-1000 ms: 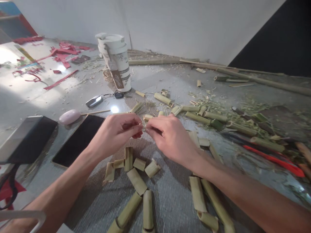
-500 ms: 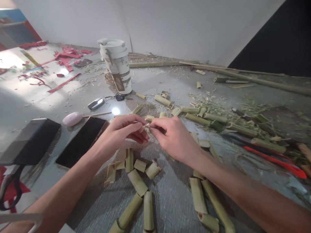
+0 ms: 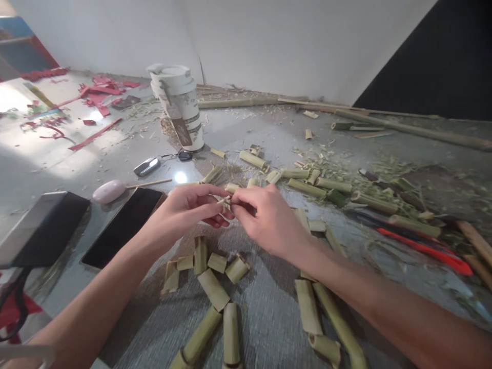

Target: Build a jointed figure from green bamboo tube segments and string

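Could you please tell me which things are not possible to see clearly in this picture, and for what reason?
All in the head view:
Small pale piece: full shape partly hidden by the fingers of the left hand and right hand.
Long bamboo piece: near end cut off by the bottom edge.
White cup: small lettering too blurred to read.
Red object at right: blurred, kind unclear.

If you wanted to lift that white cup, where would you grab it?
I'd wrap the right hand around the body of the cup, below the lid, coming from the right. It stands upright, tall and rounded, so fingers should fit around it. The strap hangs toward the left, so a right-side grip would probably avoid it. The lid seems a riskier hold.
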`<state>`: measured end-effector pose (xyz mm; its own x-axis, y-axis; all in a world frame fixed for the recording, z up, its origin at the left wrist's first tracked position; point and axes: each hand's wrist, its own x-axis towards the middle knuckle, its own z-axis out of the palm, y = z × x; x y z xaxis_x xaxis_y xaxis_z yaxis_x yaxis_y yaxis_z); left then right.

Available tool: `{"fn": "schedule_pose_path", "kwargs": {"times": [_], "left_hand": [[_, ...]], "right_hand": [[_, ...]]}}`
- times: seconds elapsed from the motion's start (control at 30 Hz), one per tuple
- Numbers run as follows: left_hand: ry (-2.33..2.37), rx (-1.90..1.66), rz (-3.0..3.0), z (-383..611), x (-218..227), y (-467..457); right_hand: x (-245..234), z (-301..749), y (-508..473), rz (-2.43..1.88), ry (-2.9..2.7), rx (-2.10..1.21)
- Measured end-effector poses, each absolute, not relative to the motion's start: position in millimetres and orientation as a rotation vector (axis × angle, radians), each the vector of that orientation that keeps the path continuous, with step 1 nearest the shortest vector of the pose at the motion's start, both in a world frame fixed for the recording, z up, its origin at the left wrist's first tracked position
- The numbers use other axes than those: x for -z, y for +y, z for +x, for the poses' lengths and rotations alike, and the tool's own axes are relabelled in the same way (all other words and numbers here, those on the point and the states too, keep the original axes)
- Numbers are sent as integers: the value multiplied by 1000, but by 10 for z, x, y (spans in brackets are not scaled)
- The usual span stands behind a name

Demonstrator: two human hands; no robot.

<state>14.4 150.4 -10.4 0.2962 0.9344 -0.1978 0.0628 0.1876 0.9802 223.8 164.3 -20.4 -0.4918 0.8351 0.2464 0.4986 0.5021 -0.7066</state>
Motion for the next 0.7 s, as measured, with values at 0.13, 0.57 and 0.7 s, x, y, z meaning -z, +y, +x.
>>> {"fn": "schedule_pose_path", "kwargs": {"times": [0.13,0.57,0.7], "left_hand": [[1123,-810,1270,151,91,1507],[1232,-830,1431,166,-4,1473],[1231,-832,1451,179,13,1480]], "right_hand": [[221,2246,1642,-1061,-2186,-745],[200,2243,1625,-1062,-2162,-798],[196,2244,1621,-1066,-2177,-797]]}}
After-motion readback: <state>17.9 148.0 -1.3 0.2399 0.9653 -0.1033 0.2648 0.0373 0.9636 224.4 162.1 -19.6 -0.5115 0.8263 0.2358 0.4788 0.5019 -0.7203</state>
